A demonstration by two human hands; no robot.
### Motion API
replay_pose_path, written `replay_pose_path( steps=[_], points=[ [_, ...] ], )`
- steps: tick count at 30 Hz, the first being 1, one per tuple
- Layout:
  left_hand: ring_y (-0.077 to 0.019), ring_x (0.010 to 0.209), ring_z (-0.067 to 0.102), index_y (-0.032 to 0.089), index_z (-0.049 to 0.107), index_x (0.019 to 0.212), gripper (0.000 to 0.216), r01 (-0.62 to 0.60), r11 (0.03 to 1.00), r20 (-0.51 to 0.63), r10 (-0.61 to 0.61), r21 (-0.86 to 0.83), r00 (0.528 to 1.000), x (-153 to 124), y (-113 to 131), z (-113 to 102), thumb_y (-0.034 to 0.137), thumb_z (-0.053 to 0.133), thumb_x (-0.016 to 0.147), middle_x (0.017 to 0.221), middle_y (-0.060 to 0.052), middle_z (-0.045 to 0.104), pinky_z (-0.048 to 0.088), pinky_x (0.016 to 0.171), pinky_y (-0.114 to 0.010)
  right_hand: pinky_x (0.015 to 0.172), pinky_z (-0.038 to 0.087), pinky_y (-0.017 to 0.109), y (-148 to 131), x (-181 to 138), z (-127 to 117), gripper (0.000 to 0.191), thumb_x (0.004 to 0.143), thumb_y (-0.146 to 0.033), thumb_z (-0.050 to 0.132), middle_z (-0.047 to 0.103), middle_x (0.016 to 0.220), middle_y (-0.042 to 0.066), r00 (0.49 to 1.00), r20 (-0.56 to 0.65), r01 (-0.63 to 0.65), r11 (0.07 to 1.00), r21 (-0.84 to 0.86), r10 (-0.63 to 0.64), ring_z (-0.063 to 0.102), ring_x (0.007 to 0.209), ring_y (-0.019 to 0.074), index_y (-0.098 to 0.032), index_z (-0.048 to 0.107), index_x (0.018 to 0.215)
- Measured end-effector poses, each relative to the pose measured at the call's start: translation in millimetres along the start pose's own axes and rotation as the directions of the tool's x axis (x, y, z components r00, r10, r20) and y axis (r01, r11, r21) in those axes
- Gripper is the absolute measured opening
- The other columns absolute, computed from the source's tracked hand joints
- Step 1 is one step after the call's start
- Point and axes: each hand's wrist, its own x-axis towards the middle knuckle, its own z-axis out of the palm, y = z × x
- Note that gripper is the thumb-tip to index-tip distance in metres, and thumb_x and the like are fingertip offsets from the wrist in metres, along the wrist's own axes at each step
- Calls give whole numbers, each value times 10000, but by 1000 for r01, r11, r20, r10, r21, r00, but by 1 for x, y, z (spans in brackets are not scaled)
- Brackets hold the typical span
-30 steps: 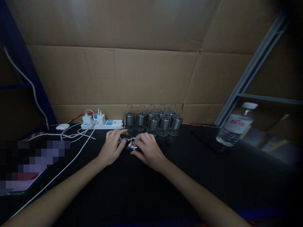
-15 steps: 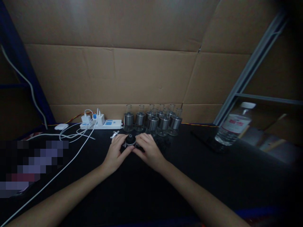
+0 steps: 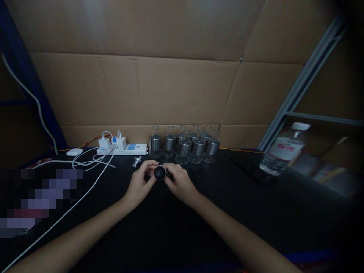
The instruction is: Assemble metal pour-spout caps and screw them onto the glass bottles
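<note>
A small round black part with a paler, metallic-looking rim [image 3: 160, 173] is between my two hands above the black tabletop. Its dark, round end faces me. My left hand [image 3: 140, 183] curls around its left side, with fingertips above and thumb below. From the right, my right hand [image 3: 180, 181] grips it, thumb underneath and fingers over the top. Left of my left fingers lies a small silvery metal piece [image 3: 137, 162]. Just beyond my hands stand several glass bottles with brushed-metal sleeves [image 3: 183, 148]. My fingers hide the part's sides.
A white power strip [image 3: 136, 149] with plugged-in chargers and white cables [image 3: 93, 182] is at the back left. Small dark pieces [image 3: 197, 172] lie right of my right hand. A water bottle [image 3: 281, 153] stands at the right, before a metal post [image 3: 301, 81]. Cardboard [image 3: 182, 91] lines the back.
The round part has tipped, so its dark end now faces me, and it sits slightly further right. My left fingers have shifted, leaving the silvery piece fully visible.
</note>
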Motion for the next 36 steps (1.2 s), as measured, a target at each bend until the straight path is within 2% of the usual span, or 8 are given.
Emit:
replay_pose_path(
  steps=[4,8,13,16,21,27,31,36],
  points=[
    [-168,922,500,186,405,1065,391,-129,986,24,128,104,992,-2,4,0,95,507,699,983,-64,500,417,774,-289,688,334,256,6,2,-4,124,738,-92,479,559,773,10,999,49,6,995,-100,-1,498,739,131,-180,522,813],
    [-171,960,474,185,508,953,235,-254,949,161,225,187,961,-1,11,-1,112,481,731,982,-61,491,387,826,-300,595,345,225,10,2,-7,54,757,-156,488,509,684,7,996,87,-12,995,-96,21,474,644,114,-165,540,745],
    [-146,805,526,173,476,874,118,-135,971,87,120,198,989,0,12,-1,209,481,761,859,-35,543,417,728,-270,520,337,196,6,2,-8,50,748,-193,504,440,639,-16,997,41,-66,997,46,64,434,573,92,-163,497,708],
    [-135,749,523,175,434,870,115,-73,978,97,55,195,994,-2,11,-2,232,463,774,823,-24,539,412,686,-254,533,347,206,1,2,-7,95,784,-208,443,446,653,-12,994,90,-78,992,96,70,443,595,101,-174,433,696],
    [-119,669,482,179,382,894,116,-86,973,170,49,214,984,-5,12,1,168,403,780,776,-7,490,389,631,-239,610,390,246,-6,-1,-1,43,790,-139,374,501,740,23,975,216,-80,989,126,52,486,662,125,-179,388,800],
    [-113,630,450,182,367,883,154,-98,966,237,40,239,971,-7,11,4,107,386,750,744,5,455,368,602,-229,616,401,254,-7,-4,-1,100,756,-103,374,520,750,34,959,253,-150,986,76,126,511,666,137,-179,376,821],
    [-114,625,439,181,373,892,191,-128,959,313,43,255,949,-8,9,4,88,393,727,726,12,437,361,600,-229,643,401,245,-7,-3,-6,155,743,-52,342,533,760,33,958,273,-118,987,110,84,529,694,134,-172,399,822],
    [-119,644,456,180,371,902,150,-71,968,207,21,239,978,-7,10,3,123,378,764,746,3,459,363,606,-232,603,382,218,-2,-1,-11,160,800,-99,317,544,728,8,972,202,-142,985,102,119,531,644,114,-179,424,887]
  ],
)
